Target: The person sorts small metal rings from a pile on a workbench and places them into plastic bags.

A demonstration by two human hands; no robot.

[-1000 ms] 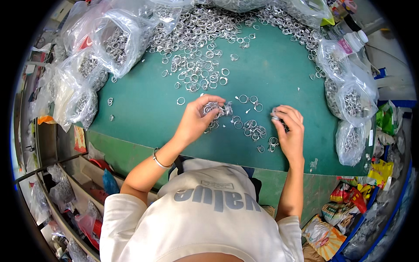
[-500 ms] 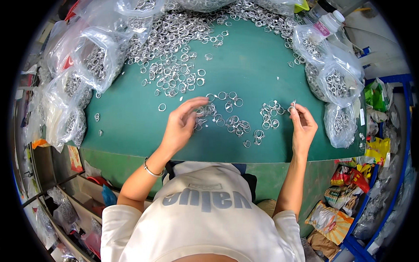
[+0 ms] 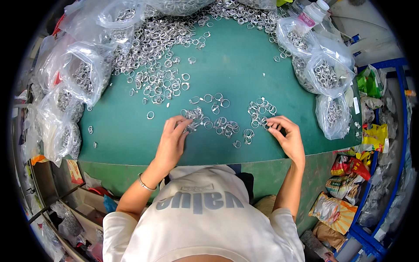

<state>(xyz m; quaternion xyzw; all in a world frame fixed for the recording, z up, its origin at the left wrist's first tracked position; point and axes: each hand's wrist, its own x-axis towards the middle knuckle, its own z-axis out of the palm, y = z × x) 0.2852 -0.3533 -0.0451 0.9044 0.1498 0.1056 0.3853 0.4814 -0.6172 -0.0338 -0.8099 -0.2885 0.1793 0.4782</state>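
Note:
Silver-coloured metal rings lie in small groups on a green table top (image 3: 218,157). My left hand (image 3: 171,142) is at the left ring cluster (image 3: 194,114), its thumb and forefinger apart and their tips against the nearest rings. My right hand (image 3: 289,139) pinches a ring (image 3: 265,124) between thumb and fingers, at the lower edge of the right ring group (image 3: 261,107). Between the hands sit a middle cluster (image 3: 227,127), a loose pair of rings (image 3: 248,135) and a single ring (image 3: 237,144).
A large heap of rings (image 3: 152,41) spreads across the far left. Clear plastic bags of rings line the left (image 3: 85,74) and right (image 3: 334,115) sides. A white bottle (image 3: 314,13) stands far right. Coloured packets (image 3: 334,212) lie by a blue rack (image 3: 395,174).
My right hand has brought its ring left and nearer, down to the right group. My left hand has lowered onto the left cluster. The whole view has shifted slightly.

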